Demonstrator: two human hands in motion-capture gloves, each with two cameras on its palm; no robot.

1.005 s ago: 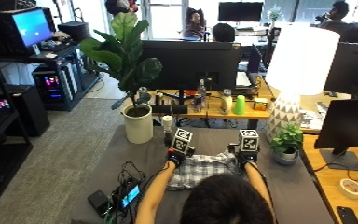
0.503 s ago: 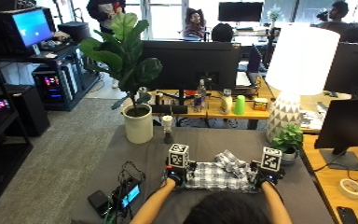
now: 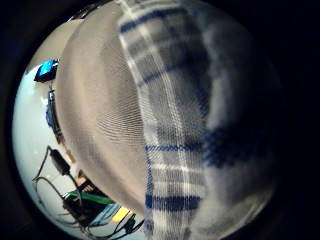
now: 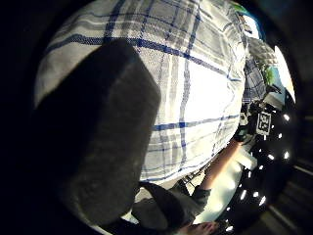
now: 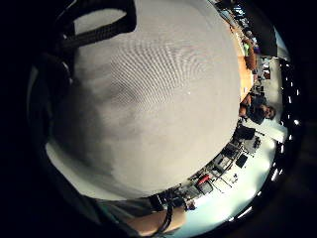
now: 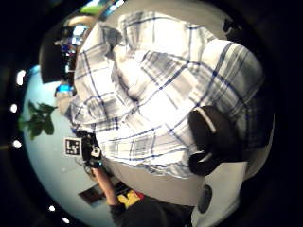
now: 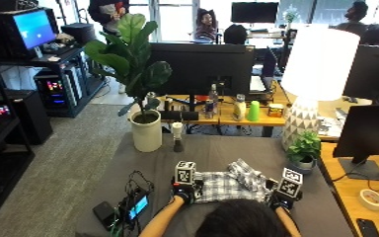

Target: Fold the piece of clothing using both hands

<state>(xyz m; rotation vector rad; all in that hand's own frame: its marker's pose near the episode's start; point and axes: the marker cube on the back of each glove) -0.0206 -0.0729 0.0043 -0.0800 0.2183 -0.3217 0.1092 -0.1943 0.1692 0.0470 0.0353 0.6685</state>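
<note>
Lower centre: left hand [image 7: 183,191] and right hand [image 7: 280,197] flank the plaid garment [image 7: 232,183] on the table [image 7: 196,155], apparently pinching opposite edges for folding; finger positions are unclear.

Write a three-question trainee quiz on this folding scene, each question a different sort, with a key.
1. True or false: the plaid shirt lies on the grey table between the left hand and the right hand.
2. Multiple choice: what stands on the table nearest the white lamp? A) small potted plant B) a red kettle C) a stack of plates
3. Fill in: in the left thumb side palm view, a gloved digit lies on the ____ cloth.

Key:
1. True
2. A
3. plaid
</note>
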